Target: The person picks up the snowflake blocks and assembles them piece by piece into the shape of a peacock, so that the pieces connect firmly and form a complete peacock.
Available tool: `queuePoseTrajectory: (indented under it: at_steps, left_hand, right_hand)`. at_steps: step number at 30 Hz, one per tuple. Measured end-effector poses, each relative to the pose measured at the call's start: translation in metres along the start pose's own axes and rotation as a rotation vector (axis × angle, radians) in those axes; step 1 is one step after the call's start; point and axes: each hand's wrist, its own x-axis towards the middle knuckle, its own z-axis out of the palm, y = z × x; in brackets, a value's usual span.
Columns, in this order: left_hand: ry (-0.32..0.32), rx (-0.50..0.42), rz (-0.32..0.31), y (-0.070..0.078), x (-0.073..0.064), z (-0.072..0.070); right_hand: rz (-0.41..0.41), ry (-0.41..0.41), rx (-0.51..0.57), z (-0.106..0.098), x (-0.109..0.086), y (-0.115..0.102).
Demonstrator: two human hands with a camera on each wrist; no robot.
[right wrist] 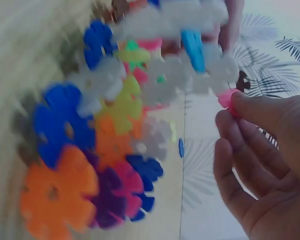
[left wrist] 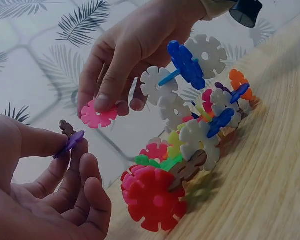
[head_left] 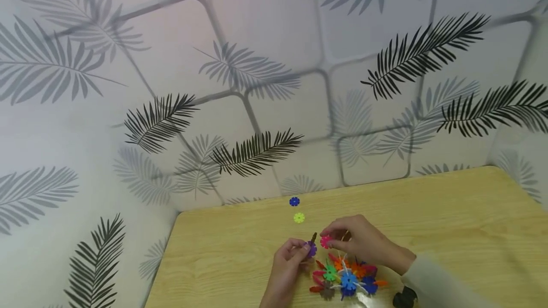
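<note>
In the head view my left hand (head_left: 286, 264) pinches a purple notched disc (head_left: 311, 249) that has a brown disc (left wrist: 67, 128) slotted into it. Thumb and fingers of my right hand (head_left: 364, 241) pinch a pink notched disc (head_left: 326, 241), a short way to the right of the purple one. The two pieces are apart. Below and in front of both hands lies a cluster of joined discs (head_left: 348, 280) in many colours. Its near end in the left wrist view is a red disc (left wrist: 157, 199); in the right wrist view an orange disc (right wrist: 60, 195) shows largest.
Farther back on the wooden table (head_left: 231, 246) lie a loose yellow-green disc (head_left: 299, 217) and a dark blue disc (head_left: 294, 201). A dark object (head_left: 404, 297) is by the right sleeve. A leaf-patterned wall (head_left: 274, 108) stands behind the table's back edge.
</note>
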Motion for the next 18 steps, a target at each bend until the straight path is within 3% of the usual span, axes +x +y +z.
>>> queuePoseTrajectory:
  at_steps: [8, 18]
  left_hand:
    - [-0.013, -0.01, -0.009, 0.001, -0.003, 0.005]
    - [0.0, -0.039, -0.009, 0.001, -0.005, 0.008]
  right_hand:
    - [0.015, 0.089, 0.017, 0.012, -0.009, -0.001]
    - [0.039, 0.119, 0.021, 0.017, -0.017, -0.003]
